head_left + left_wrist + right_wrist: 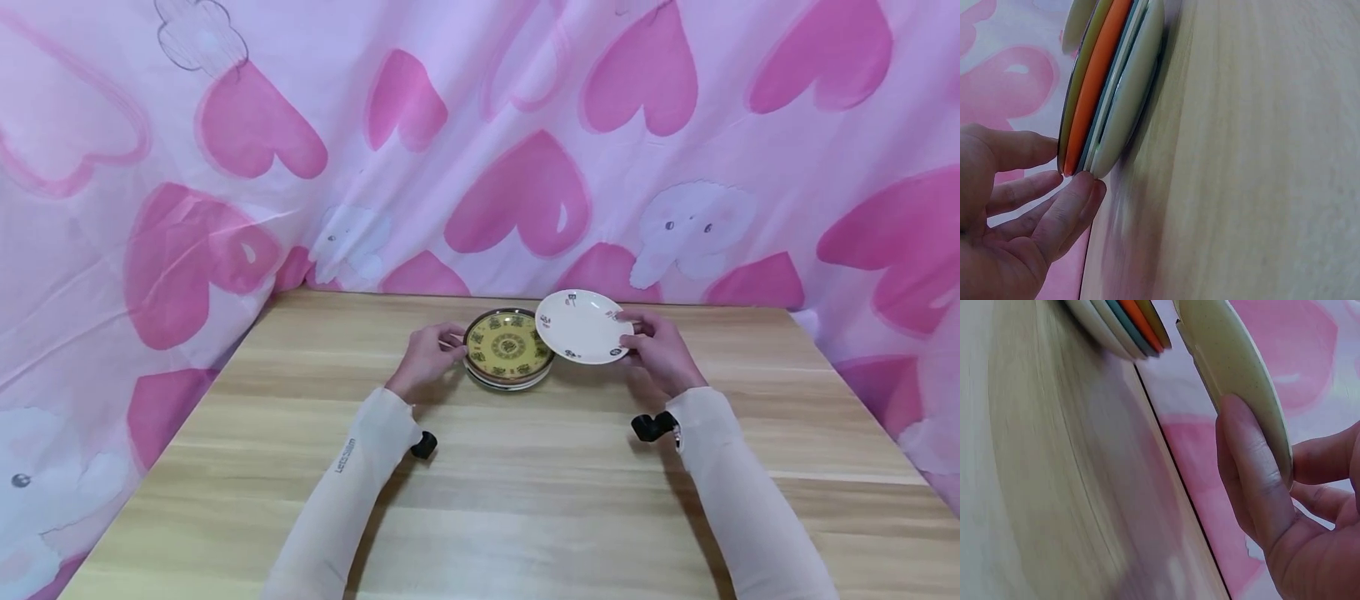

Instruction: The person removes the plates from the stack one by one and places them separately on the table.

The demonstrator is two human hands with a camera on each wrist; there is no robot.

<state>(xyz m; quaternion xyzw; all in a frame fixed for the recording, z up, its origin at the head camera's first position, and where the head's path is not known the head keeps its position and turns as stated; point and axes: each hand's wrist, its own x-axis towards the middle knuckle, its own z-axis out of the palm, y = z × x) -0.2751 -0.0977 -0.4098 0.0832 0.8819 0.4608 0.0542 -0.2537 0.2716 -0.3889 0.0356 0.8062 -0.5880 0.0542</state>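
My right hand (660, 350) holds a white plate (581, 329) with small dark and red motifs, raised and tilted just right of a stack. Fingers lie on both faces at the plate's rim (1254, 381). Topping the stack is a yellow plate (510, 346) with a dark rim and dark figures. From the side, an orange plate (1097, 87), a teal one and pale ones show beneath it. At the stack's left edge, fingertips of my left hand (431, 358) touch the rims, with the fingers only slightly bent. The stack's far side is hidden in the left wrist view.
The stack stands toward the back of a wooden table (480, 500). Behind the table's far edge hangs a pink curtain (480, 167) with hearts and elephants. Black devices (652, 427) are strapped at both wrists, over pale sleeves.
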